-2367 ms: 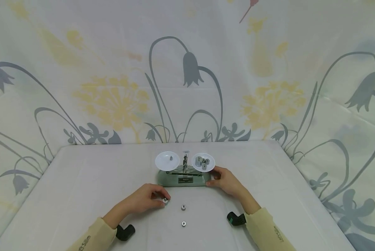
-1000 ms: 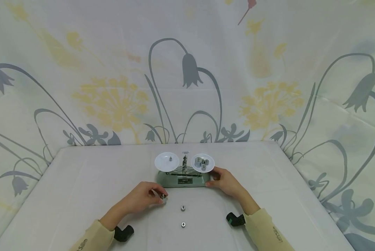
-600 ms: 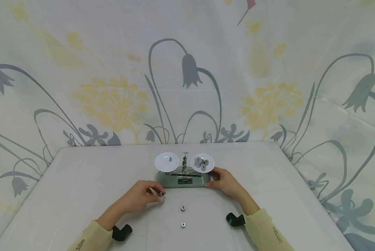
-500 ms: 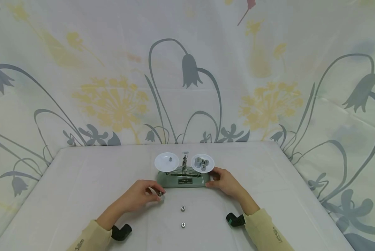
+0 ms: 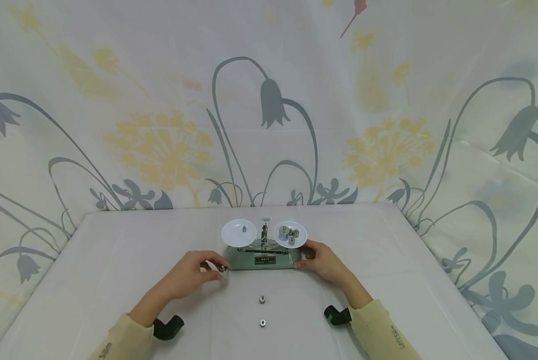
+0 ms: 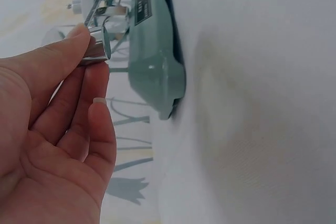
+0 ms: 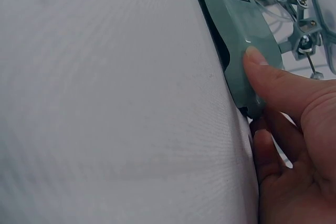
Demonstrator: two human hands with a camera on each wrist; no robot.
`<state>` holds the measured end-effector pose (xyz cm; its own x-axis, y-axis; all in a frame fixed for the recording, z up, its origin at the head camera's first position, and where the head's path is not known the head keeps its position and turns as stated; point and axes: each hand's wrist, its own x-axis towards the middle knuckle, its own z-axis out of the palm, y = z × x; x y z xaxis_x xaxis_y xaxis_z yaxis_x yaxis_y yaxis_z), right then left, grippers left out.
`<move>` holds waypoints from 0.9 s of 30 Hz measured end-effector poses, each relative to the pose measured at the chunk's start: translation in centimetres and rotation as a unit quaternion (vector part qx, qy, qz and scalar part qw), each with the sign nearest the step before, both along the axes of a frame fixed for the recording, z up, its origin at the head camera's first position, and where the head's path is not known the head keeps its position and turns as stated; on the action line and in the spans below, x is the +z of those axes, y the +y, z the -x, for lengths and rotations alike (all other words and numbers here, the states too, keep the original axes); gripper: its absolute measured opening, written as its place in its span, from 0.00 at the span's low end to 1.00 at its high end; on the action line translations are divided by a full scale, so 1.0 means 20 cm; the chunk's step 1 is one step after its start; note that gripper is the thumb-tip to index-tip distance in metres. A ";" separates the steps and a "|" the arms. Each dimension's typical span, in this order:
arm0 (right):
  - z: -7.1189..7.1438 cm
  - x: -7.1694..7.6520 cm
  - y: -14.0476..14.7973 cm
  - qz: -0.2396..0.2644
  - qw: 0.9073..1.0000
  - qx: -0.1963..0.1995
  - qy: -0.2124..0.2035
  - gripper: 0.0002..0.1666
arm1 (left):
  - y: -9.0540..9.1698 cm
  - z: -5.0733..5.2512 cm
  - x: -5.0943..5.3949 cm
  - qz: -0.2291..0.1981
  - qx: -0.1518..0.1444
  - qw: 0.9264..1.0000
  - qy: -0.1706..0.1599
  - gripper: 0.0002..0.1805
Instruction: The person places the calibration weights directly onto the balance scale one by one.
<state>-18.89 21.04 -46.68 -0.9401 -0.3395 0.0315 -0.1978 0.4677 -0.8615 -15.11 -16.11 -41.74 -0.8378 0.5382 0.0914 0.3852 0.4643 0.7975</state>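
White pans (image 5: 232,237), 1 wt (image 5: 244,229) L, wts (image 5: 284,233) R

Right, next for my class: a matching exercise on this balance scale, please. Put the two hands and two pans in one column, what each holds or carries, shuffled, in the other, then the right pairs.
Column one
1. left hand
2. right pan
3. right hand
4. left pan

Column two
A. grips one end of the green base
B. carries a lone weight
C. carries a cluster of weights
D. pinches a shiny metal cylinder

Pairs: 1-D, 2-C, 3-A, 4-B
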 end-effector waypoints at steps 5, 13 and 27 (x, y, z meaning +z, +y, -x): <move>0.00 0.00 0.00 -0.004 1.000 -0.003 -0.003 0.38 | -0.02 0.00 0.05 -0.004 0.010 1.000 0.013 0.11; 0.00 -0.01 0.01 0.000 1.000 -0.002 0.001 0.37 | -0.06 0.03 0.11 0.007 0.030 0.999 0.024 0.11; -0.01 0.01 0.00 0.004 1.000 0.004 0.001 0.38 | -0.09 0.09 0.23 0.000 0.036 0.998 0.055 0.11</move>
<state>-18.66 20.98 -46.41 -0.9375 -0.3460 0.0369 -0.2035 0.4593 -0.8647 -16.94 -17.84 -37.23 -0.8591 0.4768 0.1858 0.4365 0.4934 0.7523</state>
